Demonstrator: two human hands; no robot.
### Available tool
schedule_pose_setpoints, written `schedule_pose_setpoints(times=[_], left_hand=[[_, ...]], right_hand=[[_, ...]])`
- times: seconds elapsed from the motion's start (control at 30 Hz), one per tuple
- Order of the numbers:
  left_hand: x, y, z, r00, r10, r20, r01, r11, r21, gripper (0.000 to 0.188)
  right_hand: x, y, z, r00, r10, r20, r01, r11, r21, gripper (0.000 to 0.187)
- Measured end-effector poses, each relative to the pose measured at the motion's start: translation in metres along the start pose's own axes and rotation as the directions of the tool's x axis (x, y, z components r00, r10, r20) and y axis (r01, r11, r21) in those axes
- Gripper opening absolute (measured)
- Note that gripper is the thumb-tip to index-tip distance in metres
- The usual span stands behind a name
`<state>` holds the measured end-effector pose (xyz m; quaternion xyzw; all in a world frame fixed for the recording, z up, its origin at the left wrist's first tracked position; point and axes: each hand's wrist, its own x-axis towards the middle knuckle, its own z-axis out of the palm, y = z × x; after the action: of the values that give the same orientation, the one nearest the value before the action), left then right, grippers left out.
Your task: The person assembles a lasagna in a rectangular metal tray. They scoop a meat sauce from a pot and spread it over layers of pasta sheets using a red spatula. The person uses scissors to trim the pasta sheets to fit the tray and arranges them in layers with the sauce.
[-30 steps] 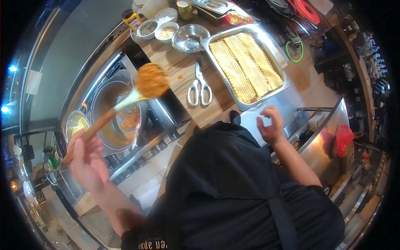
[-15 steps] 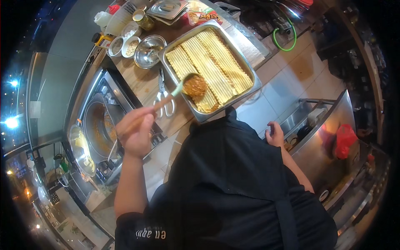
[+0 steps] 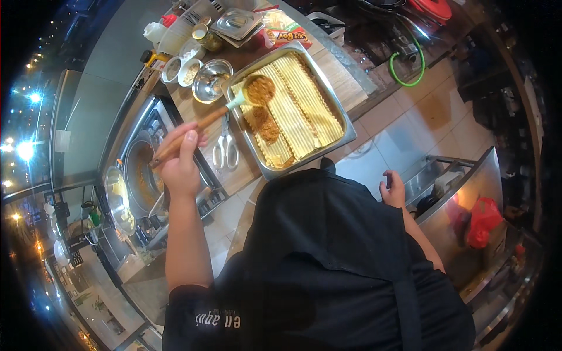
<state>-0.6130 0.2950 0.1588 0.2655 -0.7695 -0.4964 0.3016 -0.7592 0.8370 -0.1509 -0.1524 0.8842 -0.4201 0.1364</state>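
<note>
Head view, near to far. Right hand (image 3: 393,190): nothing visible in it, fingers half curled, held to the right of the black apron (image 3: 328,228) and clear of the pan.

Left hand (image 3: 181,155): fist closed around the wooden handle of a ladle (image 3: 236,100), gripping toward the handle's rear end. Scissors (image 3: 225,153) lie between that hand and the pan, on the wooden countertop (image 3: 247,171).

Rectangular steel pan (image 3: 348,130): set at the countertop's near right corner; may overhang the edge, cannot tell how far. Inside, ridged lasagna sheets (image 3: 293,105) in lengthwise strips; one patch of meat sauce (image 3: 267,128) on the left strip. Ladle bowl, loaded with more sauce, is above that strip's far part; contact with the pasta cannot be judged.

Beyond, toward the countertop's far left: steel mixing bowl (image 3: 204,92) just beside the pan, small ingredient bowls (image 3: 188,71), then a jar (image 3: 206,38).

Risks (judgement): rear grip gives little control of tilt, so a wrist roll could spill sauce in one heap or over the left rim. A low ladle could drag sheets. Pressure on the near corner could shift an unsteadied pan.
</note>
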Motion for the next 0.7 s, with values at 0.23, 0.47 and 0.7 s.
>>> schedule_pose_setpoints(times=[0.23,0.47,0.7], left_hand=[[-0.046,0.008,0.015,0.983,-0.078,0.166,0.095,0.991,-0.093,0.019],[-0.016,0.02,0.047,0.782,0.483,0.394,-0.601,0.75,0.277,0.018],[0.015,-0.024,0.054,0.995,0.1,-0.011,-0.098,0.99,0.103,0.013]], right_hand=[[-0.004,0.021,-0.005,0.999,0.026,0.021,-0.025,0.999,-0.025,0.034],[-0.001,0.038,-0.007,0.998,0.048,0.034,-0.048,0.999,0.003,0.029],[0.003,0.045,-0.003,0.998,0.061,0.013,-0.061,0.998,0.006,0.034]])
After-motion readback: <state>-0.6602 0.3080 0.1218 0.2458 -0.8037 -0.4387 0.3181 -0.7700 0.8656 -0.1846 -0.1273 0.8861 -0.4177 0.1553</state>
